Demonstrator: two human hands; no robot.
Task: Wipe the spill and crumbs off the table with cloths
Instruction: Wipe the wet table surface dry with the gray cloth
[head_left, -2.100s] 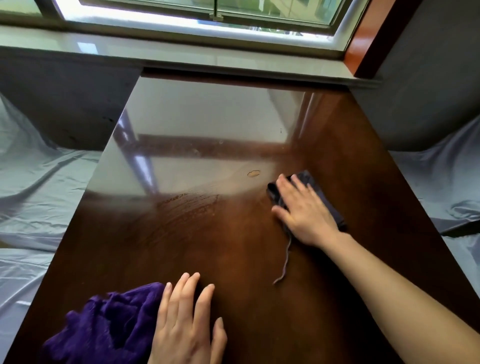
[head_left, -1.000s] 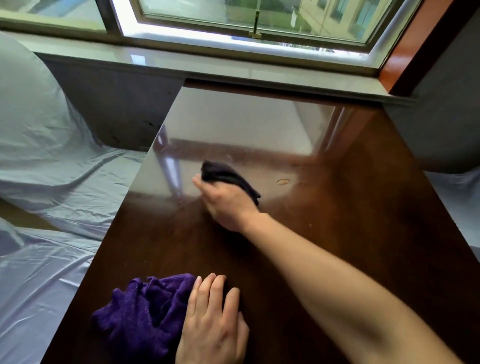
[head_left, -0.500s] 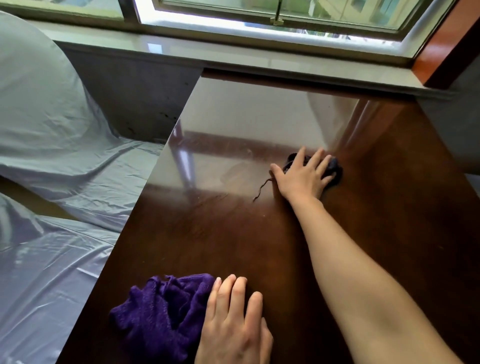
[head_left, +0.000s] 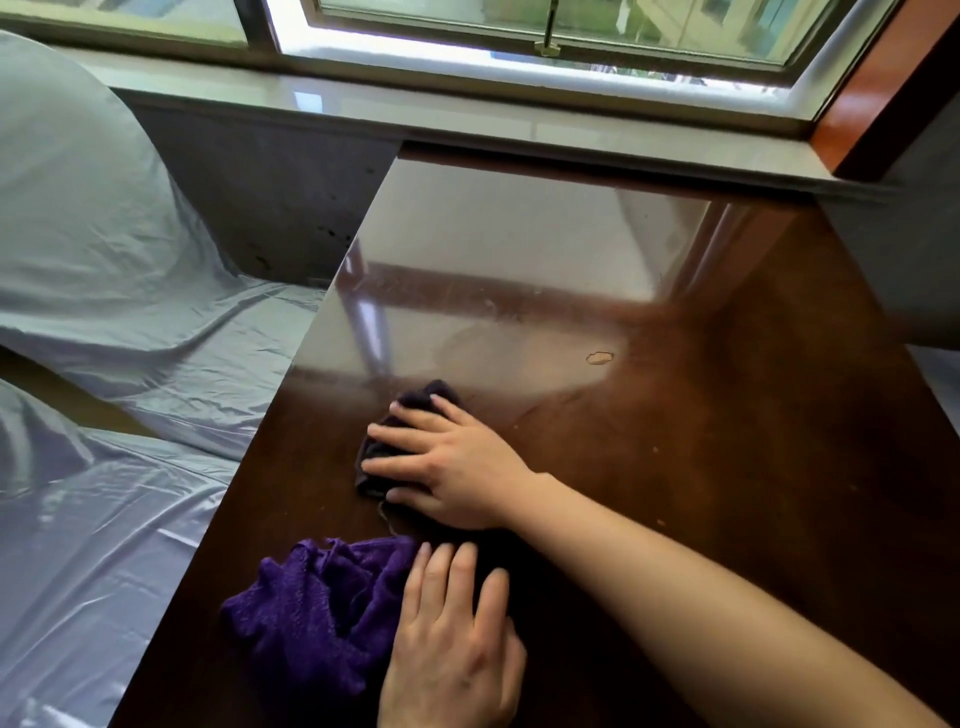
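The left hand (head_left: 452, 639) lies flat, fingers straight and close together, on the right edge of the purple cloth (head_left: 311, 608). Just beyond that cloth, the right hand (head_left: 457, 467) presses a dark cloth (head_left: 421, 400) onto the table (head_left: 727, 467), fingers spread. Farther beyond and to the right sits a small ringed spill (head_left: 600, 357).

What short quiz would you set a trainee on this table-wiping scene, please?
1. True or false: the right hand presses its spread fingers on the dark cloth.
2. Where is the purple cloth? A) on the windowsill B) near the left edge of the table, beside the left hand C) under the right hand.
3. Short answer: is the ring-shaped mark covered by either cloth?
Key: 1 true; 2 B; 3 no, it lies bare.
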